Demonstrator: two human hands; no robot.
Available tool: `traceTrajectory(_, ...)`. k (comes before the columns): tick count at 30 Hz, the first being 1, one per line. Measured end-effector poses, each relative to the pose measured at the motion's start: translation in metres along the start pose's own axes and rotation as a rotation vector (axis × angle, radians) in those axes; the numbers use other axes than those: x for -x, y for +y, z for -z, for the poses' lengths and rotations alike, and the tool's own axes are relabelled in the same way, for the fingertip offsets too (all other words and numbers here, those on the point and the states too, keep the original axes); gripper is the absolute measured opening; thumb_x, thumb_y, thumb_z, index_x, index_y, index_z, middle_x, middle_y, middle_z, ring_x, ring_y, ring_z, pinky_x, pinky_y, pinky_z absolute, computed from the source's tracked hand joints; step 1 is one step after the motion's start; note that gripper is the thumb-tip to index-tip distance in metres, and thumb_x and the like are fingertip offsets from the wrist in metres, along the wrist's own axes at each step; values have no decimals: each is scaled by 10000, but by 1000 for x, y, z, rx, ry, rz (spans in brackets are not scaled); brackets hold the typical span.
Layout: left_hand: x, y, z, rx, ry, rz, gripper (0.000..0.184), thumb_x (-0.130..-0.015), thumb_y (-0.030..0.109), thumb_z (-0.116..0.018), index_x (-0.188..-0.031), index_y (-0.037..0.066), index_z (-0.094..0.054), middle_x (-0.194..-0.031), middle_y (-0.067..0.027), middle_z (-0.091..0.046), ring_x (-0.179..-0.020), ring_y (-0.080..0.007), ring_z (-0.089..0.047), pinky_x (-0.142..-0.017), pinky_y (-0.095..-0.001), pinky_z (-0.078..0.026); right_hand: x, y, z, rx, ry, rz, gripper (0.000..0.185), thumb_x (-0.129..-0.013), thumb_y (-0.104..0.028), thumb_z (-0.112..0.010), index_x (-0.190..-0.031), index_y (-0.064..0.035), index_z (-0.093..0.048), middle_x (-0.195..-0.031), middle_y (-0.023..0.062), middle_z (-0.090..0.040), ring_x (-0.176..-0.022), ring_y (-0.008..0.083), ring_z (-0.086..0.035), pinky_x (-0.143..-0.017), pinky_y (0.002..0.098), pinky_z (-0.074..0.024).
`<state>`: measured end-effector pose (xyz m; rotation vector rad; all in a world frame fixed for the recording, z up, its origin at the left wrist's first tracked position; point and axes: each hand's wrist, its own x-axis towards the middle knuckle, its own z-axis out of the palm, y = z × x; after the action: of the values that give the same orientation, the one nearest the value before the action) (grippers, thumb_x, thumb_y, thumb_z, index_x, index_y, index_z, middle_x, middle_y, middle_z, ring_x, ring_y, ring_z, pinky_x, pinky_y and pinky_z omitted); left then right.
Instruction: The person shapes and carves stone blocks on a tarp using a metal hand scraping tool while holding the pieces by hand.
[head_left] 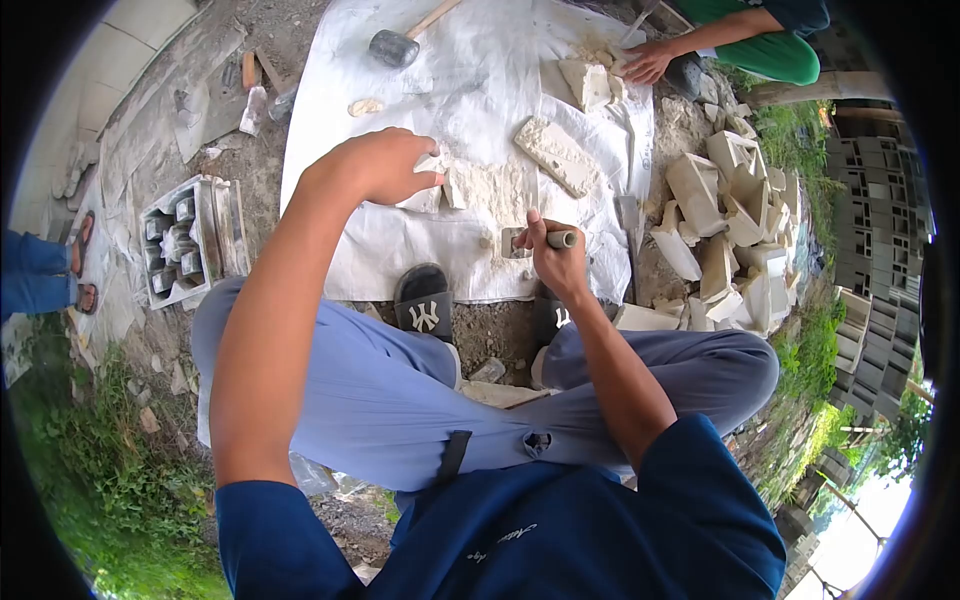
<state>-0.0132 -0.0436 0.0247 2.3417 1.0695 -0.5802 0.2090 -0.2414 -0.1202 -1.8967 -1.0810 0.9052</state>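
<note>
My left hand [400,165] curls its fingers over a pale, plaster-like chunk [425,198] on the white sheet. Beside that chunk lies a rough heap of cream-coloured material [490,195]. In my right hand [557,262] is a scraper with a round handle [562,240], its end pointing toward me. The flat, greyish blade [514,243] shows left of my fingers, low over the sheet near the heap. Just beyond my right hand rests a flat cream slab [557,155] with a crusted top.
The white sheet [340,250] carries a mallet [394,48]. A trowel [254,108] and a grey mould [188,245] lie left. Broken pale blocks [735,225] pile up right. A co-worker's hand [650,62] touches a chunk at the far right. Another person's feet [85,260] stand left.
</note>
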Motion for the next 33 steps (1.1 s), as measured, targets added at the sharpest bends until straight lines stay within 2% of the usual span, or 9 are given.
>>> traceTrajectory(2, 1, 2, -2, 0, -34, 11, 526, -1013, 475, -539, -1445, 174, -538, -1381, -147, -584, -1298, -319, -548, -1090, -429, -447, 8, -28, 12, 76, -21, -60, 605, -1050, -402, -568, -625, 26, -612, -666, 97, -690, -636, 123, -621, -603, 297, -490)
traceTrajectory(5, 2, 4, 2, 10, -48, 11, 528, -1013, 473, -539, -1448, 173, -536, -1381, -149, -584, -1312, -319, -536, -1093, -432, -443, 17, -11, 0, -78, 116, 8, 580, -1031, -452, -575, -683, -15, -733, -542, 71, -625, -532, 156, -617, -531, 323, -464)
traceTrajectory(9, -6, 5, 0, -2, -18, -3, 527, -1013, 472, -540, -1449, 176, -535, -1377, -151, -586, -1312, -321, -534, -1094, -434, -442, 15, 18, -22, 40, -43, 18, 559, -1016, -453, -601, -692, -13, -722, -557, 101, -624, -520, 182, -608, -546, 345, -474)
traceTrajectory(16, -2, 6, 1, 6, -1, -24, 511, -1015, 467, -539, -1437, 179, -549, -1366, -149, -592, -1293, -316, -551, -1088, -433, -445, 17, -23, 0, 41, 29, 0, 579, -1013, -466, -592, -665, -20, -714, -533, 90, -616, -514, 202, -611, -558, 369, -483)
traceTrajectory(22, -3, 6, 1, -3, 20, -34, 506, -1016, 462, -538, -1430, 172, -553, -1351, -144, -604, -1282, -314, -558, -1074, -431, -455, 26, 19, -28, 59, 39, 97, 533, -1015, -408, -609, -668, -11, -692, -543, 140, -598, -525, 246, -616, -577, 389, -489)
traceTrajectory(26, -3, 4, 4, 4, -10, -2, 507, -1015, 456, -543, -1429, 165, -552, -1356, -144, -602, -1279, -318, -559, -1072, -427, -455, 11, -4, -17, 100, -36, -86, 552, -1013, -445, -597, -678, -20, -705, -547, 146, -600, -538, 272, -632, -578, 400, -488)
traceTrajectory(29, 0, -1, -3, -13, 47, -9, 502, -1015, 452, -545, -1428, 166, -553, -1342, -145, -608, -1275, -320, -560, -1072, -424, -453, 12, -26, -6, 126, 16, -72, 559, -1010, -465, -596, -676, -33, -717, -537, 125, -602, -508, 259, -604, -562, 400, -477)
traceTrajectory(31, 1, 0, -2, -2, 40, -27, 500, -1015, 451, -546, -1426, 167, -555, -1341, -146, -609, -1277, -321, -559, -1076, -425, -450, 16, -44, -1, 190, 49, 0, 590, -1033, -439, -582, -653, 1, -685, -542, 55, -593, -517, 111, -526, -508, 320, -424)
traceTrajectory(33, 0, 0, 0, 1, 37, -39, 497, -1015, 450, -547, -1424, 169, -556, -1340, -147, -610, -1278, -322, -558, -1079, -426, -447, 17, -40, -2, 116, 78, 15, 586, -1028, -438, -596, -661, 10, -685, -559, 50, -607, -526, 110, -535, -516, 314, -430)
